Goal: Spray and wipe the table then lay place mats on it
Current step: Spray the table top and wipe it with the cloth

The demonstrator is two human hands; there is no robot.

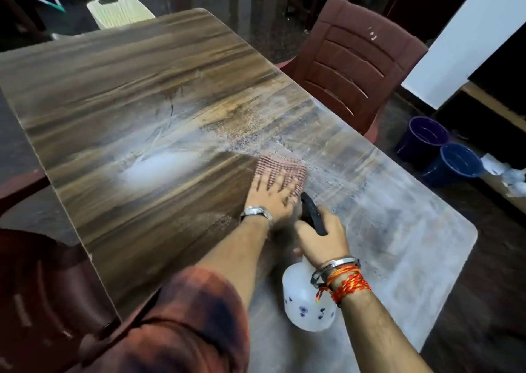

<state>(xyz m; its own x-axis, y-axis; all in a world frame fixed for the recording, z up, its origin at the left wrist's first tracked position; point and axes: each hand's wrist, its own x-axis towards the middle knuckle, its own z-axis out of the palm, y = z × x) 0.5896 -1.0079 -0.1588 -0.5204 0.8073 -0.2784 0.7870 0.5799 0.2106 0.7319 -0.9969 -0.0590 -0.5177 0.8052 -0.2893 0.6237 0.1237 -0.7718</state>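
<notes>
A wood-grain table [128, 93] fills the view, wet with spray droplets in its middle and streaked on the right half. My left hand [270, 196] lies flat, fingers spread, pressing a red-and-white checked cloth [280, 167] onto the tabletop. Just right of it, my right hand [324, 230] grips the black trigger head of a white translucent spray bottle [306, 304], held above the table with its nozzle pointing forward. A white misty patch [159, 167] shows left of the cloth. No place mats are in view.
A maroon plastic chair [353, 59] stands at the table's right side, another maroon chair [34, 287] at the near left. A cream chair [119, 9] sits at the far end. Two blue buckets [438, 150] stand on the floor at right.
</notes>
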